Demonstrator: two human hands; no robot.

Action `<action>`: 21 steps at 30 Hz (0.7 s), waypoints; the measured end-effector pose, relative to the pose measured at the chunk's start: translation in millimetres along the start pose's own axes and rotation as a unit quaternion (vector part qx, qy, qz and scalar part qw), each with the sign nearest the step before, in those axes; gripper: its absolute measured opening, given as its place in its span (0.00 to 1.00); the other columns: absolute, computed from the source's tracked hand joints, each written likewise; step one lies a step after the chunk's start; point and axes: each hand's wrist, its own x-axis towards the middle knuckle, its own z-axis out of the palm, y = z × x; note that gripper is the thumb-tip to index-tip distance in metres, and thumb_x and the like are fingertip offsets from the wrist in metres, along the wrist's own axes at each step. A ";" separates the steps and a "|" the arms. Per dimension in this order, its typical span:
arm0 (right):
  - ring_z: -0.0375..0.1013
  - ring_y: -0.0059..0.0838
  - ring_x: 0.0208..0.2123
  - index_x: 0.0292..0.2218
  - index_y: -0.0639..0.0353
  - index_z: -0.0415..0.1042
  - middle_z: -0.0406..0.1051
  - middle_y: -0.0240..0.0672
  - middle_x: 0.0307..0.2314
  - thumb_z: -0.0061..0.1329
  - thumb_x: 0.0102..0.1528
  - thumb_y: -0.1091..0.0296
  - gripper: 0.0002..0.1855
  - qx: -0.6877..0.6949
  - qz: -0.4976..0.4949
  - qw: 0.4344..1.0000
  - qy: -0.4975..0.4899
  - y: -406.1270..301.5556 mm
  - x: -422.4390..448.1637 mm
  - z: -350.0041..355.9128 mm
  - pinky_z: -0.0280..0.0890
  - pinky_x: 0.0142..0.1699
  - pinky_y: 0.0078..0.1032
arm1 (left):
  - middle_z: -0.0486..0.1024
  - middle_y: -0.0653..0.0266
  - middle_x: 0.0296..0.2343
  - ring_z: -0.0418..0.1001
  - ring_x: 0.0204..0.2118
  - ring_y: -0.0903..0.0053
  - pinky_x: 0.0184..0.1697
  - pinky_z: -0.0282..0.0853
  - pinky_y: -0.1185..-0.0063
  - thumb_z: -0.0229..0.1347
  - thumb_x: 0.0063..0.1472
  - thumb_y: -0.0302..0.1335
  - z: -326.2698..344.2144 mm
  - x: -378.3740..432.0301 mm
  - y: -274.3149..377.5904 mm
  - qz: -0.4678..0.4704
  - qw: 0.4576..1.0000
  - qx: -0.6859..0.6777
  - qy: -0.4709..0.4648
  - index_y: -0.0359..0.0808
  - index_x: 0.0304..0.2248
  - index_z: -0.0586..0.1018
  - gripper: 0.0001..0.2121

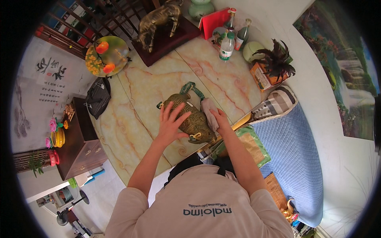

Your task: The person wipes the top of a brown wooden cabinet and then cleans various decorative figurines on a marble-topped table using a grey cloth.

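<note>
A bronze-coloured vessel (195,121) with relief patterns and green-patinated parts lies tilted on a marble-patterned tabletop (154,78). Its dragon-like green handle (195,89) points away from me. A small ring (195,136) hangs on the side nearest me. My left hand (171,123) spans the vessel's body with spread fingers, the thumb close to the ring. A greyish-pink cloth (209,114) is bunched in my right hand (221,120) and pressed against the vessel's right side. The cloth hides part of that side.
At the table's back stand a bronze animal statue (160,25) on a dark red base, a decorated plate (111,56) and several bottles (226,47). A black bag (99,95) lies at the left edge. A box (262,76) with dark feathers and a blue quilted sofa (294,136) are rightward.
</note>
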 end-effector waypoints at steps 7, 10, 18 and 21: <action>0.74 0.30 0.41 0.54 0.69 0.64 0.73 0.40 0.43 0.57 0.55 0.67 0.29 0.007 -0.003 0.999 0.040 10.8 6.9 3.6 0.70 0.44 0.24 | 0.50 0.61 0.63 0.49 0.64 0.58 0.62 0.53 0.55 0.70 0.47 0.36 40.5 -32.1 30.9 -0.336 0.727 -0.558 0.218 0.45 0.63 0.54 0.47; 0.74 0.31 0.41 0.54 0.69 0.65 0.73 0.41 0.43 0.58 0.53 0.66 0.30 -0.037 -0.044 0.997 0.057 14.2 3.5 7.5 0.70 0.44 0.25 | 0.52 0.64 0.61 0.54 0.62 0.61 0.60 0.57 0.56 0.63 0.57 0.41 40.3 -29.8 22.9 -0.444 0.516 -0.705 0.199 0.45 0.63 0.52 0.41; 0.73 0.35 0.41 0.53 0.62 0.67 0.72 0.48 0.42 0.59 0.50 0.65 0.30 -0.395 -0.337 0.853 0.054 -12.1 -42.6 51.1 0.67 0.47 0.30 | 0.59 0.60 0.60 0.57 0.61 0.61 0.62 0.53 0.54 0.53 0.57 0.59 75.3 -46.3 -9.2 -0.472 0.389 -0.777 0.149 0.44 0.61 0.59 0.40; 0.70 0.28 0.46 0.55 0.64 0.65 0.71 0.38 0.45 0.57 0.54 0.67 0.29 -0.340 -0.322 0.883 -0.037 -41.7 -56.2 51.9 0.64 0.51 0.24 | 0.61 0.59 0.60 0.58 0.61 0.60 0.63 0.50 0.54 0.50 0.56 0.63 82.1 -38.5 -8.4 -0.447 0.395 -0.793 0.122 0.42 0.61 0.61 0.42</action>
